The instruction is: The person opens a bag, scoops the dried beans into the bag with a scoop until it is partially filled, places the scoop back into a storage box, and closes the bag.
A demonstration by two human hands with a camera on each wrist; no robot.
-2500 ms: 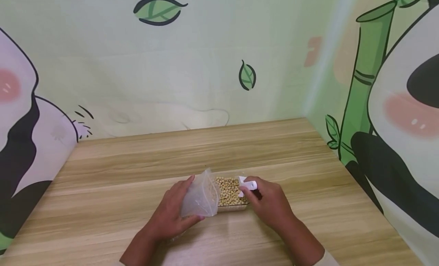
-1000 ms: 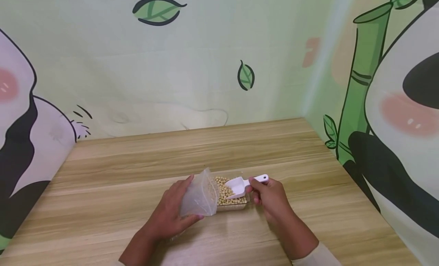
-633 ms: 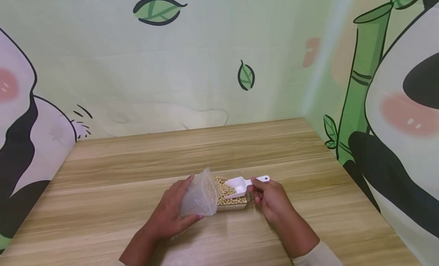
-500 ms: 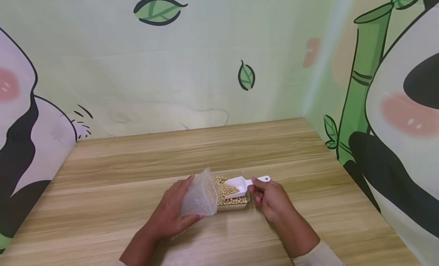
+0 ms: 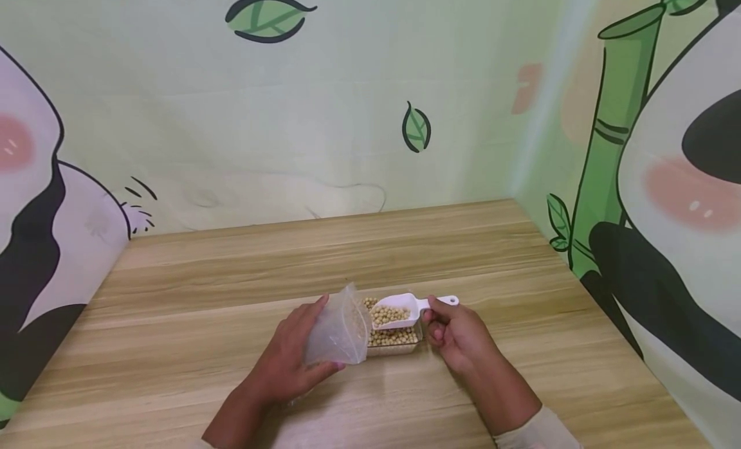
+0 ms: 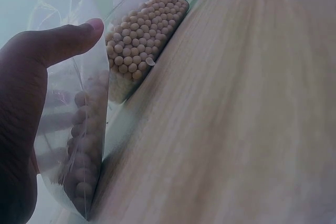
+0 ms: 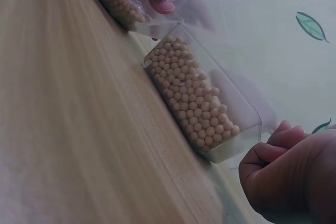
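Note:
My left hand (image 5: 289, 356) grips a clear zip bag (image 5: 334, 333), thumb on the near side and fingers on the far side. Soybeans (image 6: 84, 150) lie low in the bag in the left wrist view. The bag's mouth faces a clear rectangular box (image 5: 393, 350) on its right, filled with soybeans (image 5: 396, 338). Over the box my right hand (image 5: 463, 339) pinches the handle of a white scoop (image 5: 413, 302), which carries a heap of soybeans. In the right wrist view, the box wall (image 7: 236, 150) partly hides the scoop.
Bag and box rest on a wood-grain table (image 5: 324, 256). A pale curtain (image 5: 347, 101) with printed leaves stands behind, and a printed bamboo panel (image 5: 613, 127) borders the right side.
My right hand has turned the scoop over from its end-on pose, pushed it into the soybeans and lifted it filled, slightly leftward toward the bag. The left hand and bag have hardly moved.

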